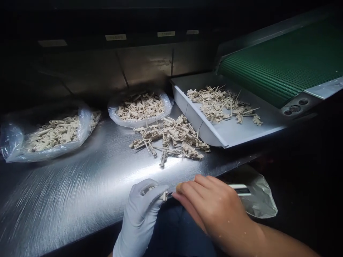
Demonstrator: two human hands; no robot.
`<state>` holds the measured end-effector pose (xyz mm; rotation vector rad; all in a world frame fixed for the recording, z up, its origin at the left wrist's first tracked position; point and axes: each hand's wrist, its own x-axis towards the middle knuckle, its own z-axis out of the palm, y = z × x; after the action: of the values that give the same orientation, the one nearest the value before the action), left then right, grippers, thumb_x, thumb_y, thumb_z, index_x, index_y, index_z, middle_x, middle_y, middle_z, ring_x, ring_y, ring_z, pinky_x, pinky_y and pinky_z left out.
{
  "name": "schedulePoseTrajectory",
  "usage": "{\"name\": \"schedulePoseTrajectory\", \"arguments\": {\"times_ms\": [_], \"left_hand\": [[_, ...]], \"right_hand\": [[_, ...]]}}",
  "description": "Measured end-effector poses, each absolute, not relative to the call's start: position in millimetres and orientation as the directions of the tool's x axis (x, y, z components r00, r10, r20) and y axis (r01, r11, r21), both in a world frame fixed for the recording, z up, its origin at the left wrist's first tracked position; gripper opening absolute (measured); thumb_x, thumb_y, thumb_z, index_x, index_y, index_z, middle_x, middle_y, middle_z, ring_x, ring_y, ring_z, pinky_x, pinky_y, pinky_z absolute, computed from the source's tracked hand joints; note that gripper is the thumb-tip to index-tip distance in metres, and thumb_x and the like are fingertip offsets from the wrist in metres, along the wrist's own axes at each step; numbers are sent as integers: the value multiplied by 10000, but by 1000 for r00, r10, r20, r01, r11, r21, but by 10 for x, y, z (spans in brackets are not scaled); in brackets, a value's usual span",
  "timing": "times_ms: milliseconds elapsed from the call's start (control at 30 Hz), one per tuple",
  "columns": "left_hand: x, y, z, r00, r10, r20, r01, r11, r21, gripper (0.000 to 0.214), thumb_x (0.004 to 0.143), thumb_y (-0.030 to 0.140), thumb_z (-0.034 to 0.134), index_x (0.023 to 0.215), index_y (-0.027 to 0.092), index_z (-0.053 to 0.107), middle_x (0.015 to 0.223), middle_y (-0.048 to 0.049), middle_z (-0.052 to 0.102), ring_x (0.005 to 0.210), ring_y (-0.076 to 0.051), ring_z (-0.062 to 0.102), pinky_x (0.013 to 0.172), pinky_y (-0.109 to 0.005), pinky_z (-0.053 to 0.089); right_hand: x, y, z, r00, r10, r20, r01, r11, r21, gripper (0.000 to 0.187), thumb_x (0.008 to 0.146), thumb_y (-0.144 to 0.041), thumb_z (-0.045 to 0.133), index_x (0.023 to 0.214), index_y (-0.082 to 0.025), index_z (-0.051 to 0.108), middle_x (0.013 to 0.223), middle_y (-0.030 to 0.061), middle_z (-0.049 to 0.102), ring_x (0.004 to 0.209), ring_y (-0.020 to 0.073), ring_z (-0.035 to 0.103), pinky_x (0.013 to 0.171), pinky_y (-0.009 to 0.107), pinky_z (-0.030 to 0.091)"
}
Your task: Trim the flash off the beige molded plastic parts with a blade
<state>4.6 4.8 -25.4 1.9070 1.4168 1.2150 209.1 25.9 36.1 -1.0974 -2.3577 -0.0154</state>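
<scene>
My left hand (142, 210), in a white glove, is closed around a small beige plastic part (157, 192) at the near edge of the steel table (80, 192). My bare right hand (211, 205) is beside it, fingers curled, fingertips touching the part's end; a thin tool with a white handle (239, 190) sticks out behind it. A loose pile of beige plastic parts (171, 137) lies on the table just beyond both hands.
Two clear plastic bags of the same parts sit at the left (53, 132) and at the back centre (139, 107). A grey tray (230, 132) with more parts stands at right below a green conveyor belt (281, 60). A clear bag (257, 200) hangs off the table edge.
</scene>
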Motion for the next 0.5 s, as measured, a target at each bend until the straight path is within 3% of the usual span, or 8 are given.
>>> {"name": "schedulePoseTrajectory", "arguments": {"times_ms": [133,233,300,400,433,500], "left_hand": [[8,9,-353,91,889,449,521,-427,739,209,1007,231,622,1142,319,756,1108,-46,726,1004,-203,706,885,-309,607],[-191,72,-442,130,882,452,574,-439,691,297,1023,216,583,1253,333,731,1194,-64,722,1068,-215,702,934,-329,597],[-416,177,-458,72,911,406,653,-350,671,315,1028,221,558,1274,321,727,1247,-80,701,1114,-240,689,975,-383,582],[-734,331,-372,-142,931,338,774,-108,623,257,997,332,616,1212,268,742,1315,-110,660,1218,-320,616,1104,-541,465],[-787,354,-326,-207,923,325,775,-48,630,283,991,372,621,1232,263,722,1340,-114,645,1217,-326,605,1095,-547,461],[-767,334,-252,-315,913,260,700,39,713,389,965,456,642,1298,255,666,1339,-119,636,1010,-281,656,940,-479,547]], "right_hand": [[2191,315,285,-452,833,318,659,553,-510,327,1127,-381,426,939,-209,630,793,7,670,697,170,647,626,289,445],[2270,337,169,-373,850,371,640,525,-561,204,1093,-351,511,1059,-214,657,941,45,720,845,202,709,709,287,525],[2313,342,83,-351,831,431,601,553,-577,176,1068,-214,501,1104,-218,674,1003,61,738,913,210,726,757,292,559],[2322,337,-42,-354,812,464,503,584,-638,304,1007,-65,454,1077,-225,704,971,44,764,882,190,746,755,272,585],[2298,331,-82,-356,814,460,466,581,-667,291,1005,-66,476,1054,-225,715,932,35,769,838,182,749,732,261,587],[2201,309,-161,-351,829,435,391,552,-736,197,1020,-127,563,1007,-225,734,869,21,777,759,171,749,693,241,581]]}}
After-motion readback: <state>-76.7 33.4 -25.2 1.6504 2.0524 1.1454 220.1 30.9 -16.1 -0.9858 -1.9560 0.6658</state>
